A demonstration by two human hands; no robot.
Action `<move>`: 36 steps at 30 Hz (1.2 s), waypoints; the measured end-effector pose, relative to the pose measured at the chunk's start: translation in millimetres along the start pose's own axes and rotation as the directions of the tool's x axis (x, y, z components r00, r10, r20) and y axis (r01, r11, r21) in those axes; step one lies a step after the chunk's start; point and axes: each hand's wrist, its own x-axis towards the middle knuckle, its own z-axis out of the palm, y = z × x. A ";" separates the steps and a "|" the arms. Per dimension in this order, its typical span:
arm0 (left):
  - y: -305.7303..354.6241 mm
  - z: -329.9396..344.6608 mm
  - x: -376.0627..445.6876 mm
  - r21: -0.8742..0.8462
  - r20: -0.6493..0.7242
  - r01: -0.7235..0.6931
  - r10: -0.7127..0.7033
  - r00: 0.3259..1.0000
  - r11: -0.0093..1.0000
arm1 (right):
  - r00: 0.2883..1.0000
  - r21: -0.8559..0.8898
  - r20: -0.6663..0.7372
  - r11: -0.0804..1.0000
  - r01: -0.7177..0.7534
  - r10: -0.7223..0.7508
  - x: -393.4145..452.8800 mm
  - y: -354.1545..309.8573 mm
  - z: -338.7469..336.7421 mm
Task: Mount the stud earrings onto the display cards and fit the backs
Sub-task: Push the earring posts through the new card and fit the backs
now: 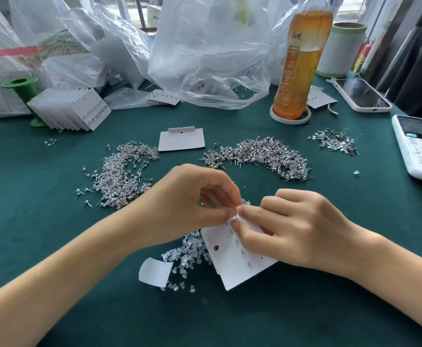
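Note:
A white display card (232, 261) is tilted over the green table, its back side up, with a row of clear backs fitted along it. My right hand (297, 229) grips the card's upper edge between thumb and fingers. My left hand (192, 204) pinches something tiny at the card's top corner, on a stud pin; what it pinches is too small to name. A heap of clear earring backs (190, 254) lies under and left of the card. Two piles of silver stud earrings lie beyond the hands, a left stud pile (122, 174) and a right stud pile (262, 156).
A blank card (181, 140) lies flat between the stud piles. A stack of filled cards (67, 108) leans at back left by a green spool (19, 86). Plastic bags (205, 53), a tea bottle (300, 63), a phone (362, 95), a remote (417, 146) and a smaller stud pile (332, 141) crowd the back and right.

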 end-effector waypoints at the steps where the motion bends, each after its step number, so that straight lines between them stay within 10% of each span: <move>1: 0.2 -0.1 0.1 0.005 0.004 -0.001 0.001 1.000 1.000 | 1.000 -0.006 0.001 1.000 0.002 -0.002 -0.1 -0.1 0.1; 24: 4.7 -0.1 8.0 0.054 0.043 0.007 -0.009 0.999 0.999 | 1.000 -0.032 0.026 0.999 -0.009 0.010 2.1 -2.0 -1.7; 29: 4.4 -9.2 8.3 -0.033 -0.239 -0.085 0.075 0.968 0.996 | 0.986 0.144 0.012 0.975 -0.169 0.169 2.4 5.9 -0.3; 36: -0.8 -8.2 4.3 -0.018 -0.276 -0.117 0.108 0.955 0.993 | 0.645 0.658 0.237 0.368 -0.657 0.727 1.5 7.8 0.1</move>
